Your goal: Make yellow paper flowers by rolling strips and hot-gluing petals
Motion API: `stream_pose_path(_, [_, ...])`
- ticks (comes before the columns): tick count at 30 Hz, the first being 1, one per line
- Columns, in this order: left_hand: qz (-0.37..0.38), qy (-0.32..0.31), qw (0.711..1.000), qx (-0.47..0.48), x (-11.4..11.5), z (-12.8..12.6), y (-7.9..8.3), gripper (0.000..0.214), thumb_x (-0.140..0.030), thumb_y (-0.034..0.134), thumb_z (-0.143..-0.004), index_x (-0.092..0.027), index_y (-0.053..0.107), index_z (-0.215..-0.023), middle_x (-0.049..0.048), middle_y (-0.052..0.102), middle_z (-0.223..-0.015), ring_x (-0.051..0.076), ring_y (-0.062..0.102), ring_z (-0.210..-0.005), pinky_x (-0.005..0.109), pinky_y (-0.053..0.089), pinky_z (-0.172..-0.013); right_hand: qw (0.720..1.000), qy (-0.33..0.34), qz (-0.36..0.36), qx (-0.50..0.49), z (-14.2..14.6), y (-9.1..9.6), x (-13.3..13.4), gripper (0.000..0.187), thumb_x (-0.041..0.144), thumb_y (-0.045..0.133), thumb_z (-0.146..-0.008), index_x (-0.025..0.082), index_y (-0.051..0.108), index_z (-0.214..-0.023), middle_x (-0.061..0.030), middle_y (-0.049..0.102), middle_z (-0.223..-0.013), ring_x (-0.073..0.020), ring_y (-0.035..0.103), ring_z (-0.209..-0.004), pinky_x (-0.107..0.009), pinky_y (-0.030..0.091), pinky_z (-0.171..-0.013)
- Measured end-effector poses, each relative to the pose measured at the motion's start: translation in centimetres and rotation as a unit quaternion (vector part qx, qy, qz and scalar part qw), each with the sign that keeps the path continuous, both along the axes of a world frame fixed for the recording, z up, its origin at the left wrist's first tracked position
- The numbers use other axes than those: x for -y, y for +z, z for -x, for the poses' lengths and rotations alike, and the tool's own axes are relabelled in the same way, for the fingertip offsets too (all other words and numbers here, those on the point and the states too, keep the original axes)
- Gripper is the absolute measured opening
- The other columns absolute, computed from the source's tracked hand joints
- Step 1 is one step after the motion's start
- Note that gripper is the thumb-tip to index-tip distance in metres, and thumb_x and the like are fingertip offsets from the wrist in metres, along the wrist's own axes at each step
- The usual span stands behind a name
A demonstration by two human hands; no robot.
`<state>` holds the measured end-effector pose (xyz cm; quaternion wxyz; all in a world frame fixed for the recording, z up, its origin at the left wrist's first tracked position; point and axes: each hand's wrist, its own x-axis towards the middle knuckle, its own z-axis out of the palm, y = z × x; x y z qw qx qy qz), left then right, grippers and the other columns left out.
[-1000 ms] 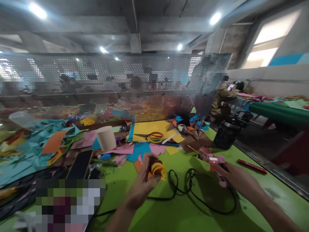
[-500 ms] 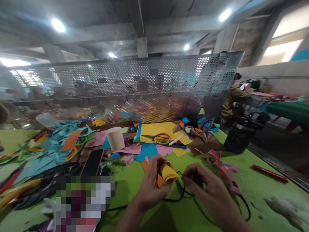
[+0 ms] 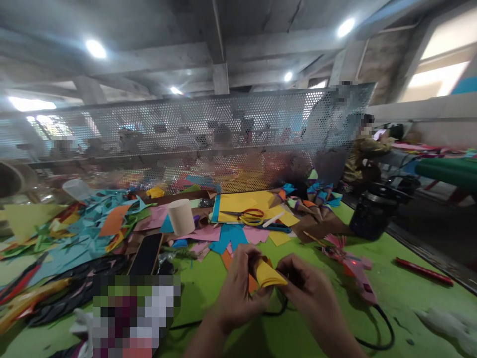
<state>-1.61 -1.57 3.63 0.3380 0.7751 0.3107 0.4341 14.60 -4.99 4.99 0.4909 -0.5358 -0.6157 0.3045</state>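
Perforated metal screen (image 3: 186,144) stood across the back of the green surface (image 3: 208,318), which was strewn with coloured paper scraps (image 3: 85,233). A yellow sheet (image 3: 238,201) lay near the screen. The left hand (image 3: 240,293) and right hand (image 3: 309,288) met above the near surface. A pink glue gun (image 3: 356,273) lay just right of them, a beige cup (image 3: 181,217) stood farther back, and scissors (image 3: 249,216) rested on the sheet. Each grip was clenched on a rolled yellow paper (image 3: 269,275) between the hands.
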Motion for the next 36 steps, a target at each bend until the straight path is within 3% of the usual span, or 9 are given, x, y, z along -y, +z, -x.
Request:
stream_pose_path(11, [-0.016, -0.009, 1.000, 0.004, -0.3, 0.0, -0.7, 0.038, -0.026, 0.059, -0.085, -0.024, 0.038, -0.116, 0.0036, 0.044, -0.104, 0.019, 0.049, -0.095, 0.032, 0.044, -0.084, 0.993, -0.036, -0.041, 0.101, -0.1, 0.1, 0.0, 0.012, 0.025, 0.055, -0.077, 0.020, 0.061, -0.068, 0.0004, 0.062, -0.059, -0.0134, 0.052, -0.050, -0.022, 0.036, -0.046])
stream_pose_path(15, [-0.016, -0.010, 1.000, 0.005, -0.4, -0.1, -0.9, 0.039, -0.027, 0.060, -0.086, -0.024, 0.037, -0.117, 0.0040, 0.045, -0.106, 0.020, 0.050, -0.096, 0.032, 0.045, -0.085, 0.981, -0.065, -0.102, 0.151, -0.2, -0.2, 0.2, 0.009, 0.017, 0.056, -0.073, 0.020, 0.063, -0.069, 0.0013, 0.063, -0.060, -0.0126, 0.052, -0.050, -0.022, 0.036, -0.047])
stream_pose_path(22, [0.000, -0.019, 1.000, 0.016, -0.4, -0.1, -0.7, 0.038, -0.028, 0.059, -0.087, -0.025, 0.037, -0.118, 0.0040, 0.045, -0.107, 0.019, 0.051, -0.098, 0.033, 0.045, -0.088, 0.958, -0.095, -0.192, 0.193, -0.2, -0.7, 0.5, 0.022, 0.007, 0.050, -0.068, 0.021, 0.064, -0.078, 0.0011, 0.066, -0.067, -0.0136, 0.059, -0.055, -0.023, 0.042, -0.054])
stream_pose_path(30, [0.029, -0.035, 0.999, 0.024, -0.2, 0.0, -0.7, 0.035, -0.029, 0.058, -0.088, -0.025, 0.039, -0.117, 0.0029, 0.046, -0.106, 0.019, 0.050, -0.098, 0.031, 0.044, -0.088, 0.950, -0.036, -0.184, 0.248, -0.8, 0.8, 0.1, 0.013, 0.013, 0.053, -0.086, 0.022, 0.060, -0.080, 0.0016, 0.066, -0.071, -0.0137, 0.060, -0.056, -0.024, 0.041, -0.053])
stream_pose_path(36, [0.035, -0.045, 0.998, 0.009, -0.3, -0.1, -0.5, 0.035, -0.035, 0.057, -0.088, -0.024, 0.039, -0.116, 0.0032, 0.048, -0.104, 0.019, 0.050, -0.094, 0.032, 0.044, -0.086, 0.897, 0.012, -0.196, 0.397, -1.9, 2.5, -0.5, 0.009, 0.014, 0.058, -0.090, 0.020, 0.057, -0.083, 0.0000, 0.065, -0.073, -0.0170, 0.061, -0.062, -0.027, 0.038, -0.057])
